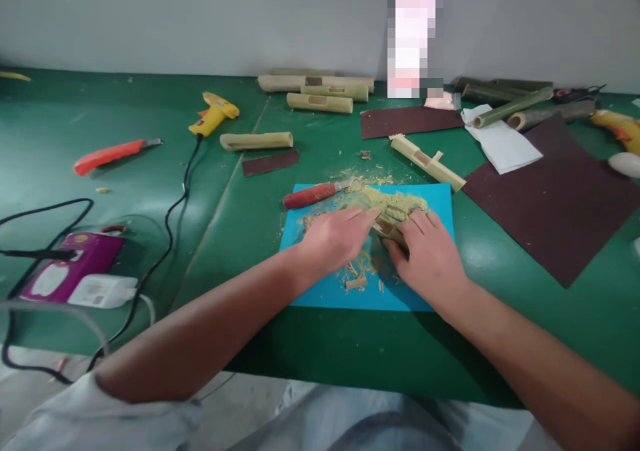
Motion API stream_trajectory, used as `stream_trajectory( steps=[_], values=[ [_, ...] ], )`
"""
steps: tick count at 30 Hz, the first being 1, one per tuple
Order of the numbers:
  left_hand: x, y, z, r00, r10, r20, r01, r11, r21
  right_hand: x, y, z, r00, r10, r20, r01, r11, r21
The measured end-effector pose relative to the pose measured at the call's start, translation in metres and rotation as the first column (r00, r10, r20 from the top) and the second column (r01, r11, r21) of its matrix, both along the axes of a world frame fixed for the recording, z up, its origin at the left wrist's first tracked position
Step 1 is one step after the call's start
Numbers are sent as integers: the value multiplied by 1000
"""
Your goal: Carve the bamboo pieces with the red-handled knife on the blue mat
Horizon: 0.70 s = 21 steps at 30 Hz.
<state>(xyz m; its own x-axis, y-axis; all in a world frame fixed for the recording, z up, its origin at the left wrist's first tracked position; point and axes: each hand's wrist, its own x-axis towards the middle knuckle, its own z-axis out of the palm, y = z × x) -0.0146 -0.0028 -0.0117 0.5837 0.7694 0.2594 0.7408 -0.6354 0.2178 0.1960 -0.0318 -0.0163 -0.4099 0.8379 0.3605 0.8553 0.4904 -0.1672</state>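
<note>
A short bamboo tube (387, 229) with a rectangular cut-out lies slantwise between my hands, over a blue sheet (320, 291). My right hand (433, 251) grips its right end, thumb on the near side and fingers on the far side. My left hand (340, 238) is closed at the other end, index finger reaching to the edge of the cut-out; whatever it pinches is hidden. Yellowish shavings and dust (395, 201) cover the sheet around the tube. A red-handled knife (313, 196) rests just beyond my left hand, blade pointing right.
Further back lie cut bamboo tubes (320, 102), a notched bamboo piece (427, 162) and dark brown sandpaper sheets (555, 204). To the left are a yellow glue gun (213, 114), an orange cutter (113, 156) and a purple power strip (75, 264) with cords.
</note>
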Motion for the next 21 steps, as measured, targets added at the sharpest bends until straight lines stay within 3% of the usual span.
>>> stream_trajectory(
  steps=[6, 21],
  values=[
    [-1, -1, -3, 995, -27, -100, 37, 994, 102, 1, 2, -1, 1000, -8, -12, 8, 1000, -4],
    [3, 2, -3, 997, -2, -83, 4, 1000, 22, 0, 2, 1, 1000, -22, -13, 22, 1000, -7]
  ],
)
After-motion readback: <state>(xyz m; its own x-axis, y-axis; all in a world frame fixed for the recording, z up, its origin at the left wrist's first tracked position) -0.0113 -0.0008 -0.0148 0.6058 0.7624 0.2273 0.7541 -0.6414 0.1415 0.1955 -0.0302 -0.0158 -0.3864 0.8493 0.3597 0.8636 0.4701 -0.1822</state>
